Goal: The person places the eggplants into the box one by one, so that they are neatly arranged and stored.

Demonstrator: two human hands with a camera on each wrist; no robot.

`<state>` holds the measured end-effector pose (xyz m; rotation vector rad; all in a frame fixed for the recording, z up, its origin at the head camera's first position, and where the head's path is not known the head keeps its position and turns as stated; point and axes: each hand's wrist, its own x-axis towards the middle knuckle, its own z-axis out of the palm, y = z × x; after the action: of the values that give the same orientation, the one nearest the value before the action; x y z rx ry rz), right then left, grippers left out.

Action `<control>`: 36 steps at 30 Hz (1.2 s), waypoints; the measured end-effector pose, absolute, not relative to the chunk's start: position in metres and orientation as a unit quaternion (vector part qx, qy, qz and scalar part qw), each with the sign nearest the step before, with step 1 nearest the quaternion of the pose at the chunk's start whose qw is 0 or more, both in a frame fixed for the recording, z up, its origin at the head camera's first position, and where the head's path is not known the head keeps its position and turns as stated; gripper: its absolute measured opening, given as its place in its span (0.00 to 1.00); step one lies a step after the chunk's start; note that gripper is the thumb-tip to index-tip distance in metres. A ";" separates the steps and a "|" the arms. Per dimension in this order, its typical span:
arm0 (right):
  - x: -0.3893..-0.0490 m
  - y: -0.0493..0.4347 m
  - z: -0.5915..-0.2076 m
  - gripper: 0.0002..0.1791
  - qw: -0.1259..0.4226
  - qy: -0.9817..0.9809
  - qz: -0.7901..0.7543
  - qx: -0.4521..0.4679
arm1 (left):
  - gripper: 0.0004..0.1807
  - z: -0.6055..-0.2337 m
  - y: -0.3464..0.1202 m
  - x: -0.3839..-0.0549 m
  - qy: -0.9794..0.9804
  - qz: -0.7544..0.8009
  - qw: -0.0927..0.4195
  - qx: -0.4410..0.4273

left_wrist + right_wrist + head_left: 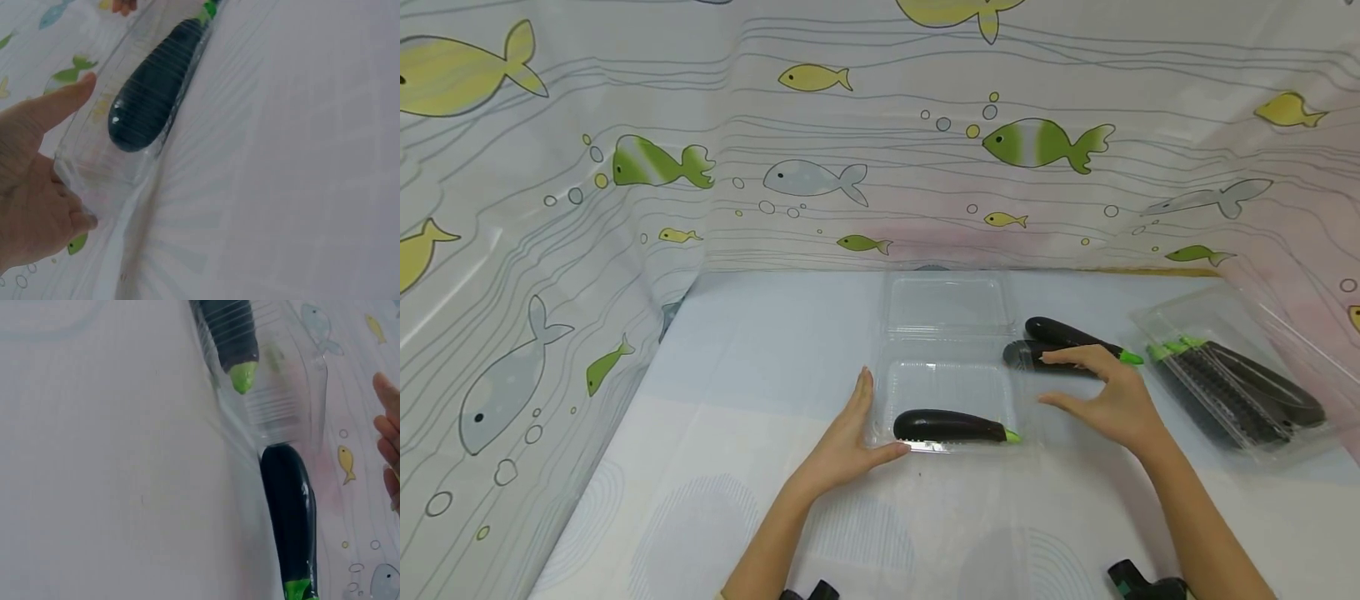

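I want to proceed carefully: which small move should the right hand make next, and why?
Perhaps the right hand should grip the nearer loose eggplant: in the head view its fingertips overlap it, and the open tray holds only one eggplant, with bare room behind it.

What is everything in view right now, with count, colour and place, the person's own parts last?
Open container: one, clear, table centre, far half folded back
Eggplant in it: one, dark purple with green tip, near side
Loose eggplants: two, dark, just right of the open container; the nearer one partly hidden
Right container: one, clear, far right
Eggplants inside it: several, dark with green tips; exact count unclear
Table cover: one, white and pale blue, under the containers
Fish-print sheet: one, white with coloured fish, behind and at left
Black gear: two clusters, bottom edge, partly cut off
Forearms: two, bare, from bottom edge
Left grip: one, bare, at the open container's near left corner
Right grip: one, bare, by the nearer loose eggplant; contact unclear
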<state>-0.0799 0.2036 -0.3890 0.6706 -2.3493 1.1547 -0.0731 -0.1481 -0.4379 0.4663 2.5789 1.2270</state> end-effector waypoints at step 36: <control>-0.128 0.252 -0.454 0.24 0.085 -0.916 0.388 0.058 | 0.66 -0.437 -0.149 -0.072 0.883 0.424 0.123 0.162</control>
<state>-0.1278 0.2517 -0.4540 0.1720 -2.7318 1.1570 -0.0723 -0.1494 -0.4372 0.4717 2.5750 1.2361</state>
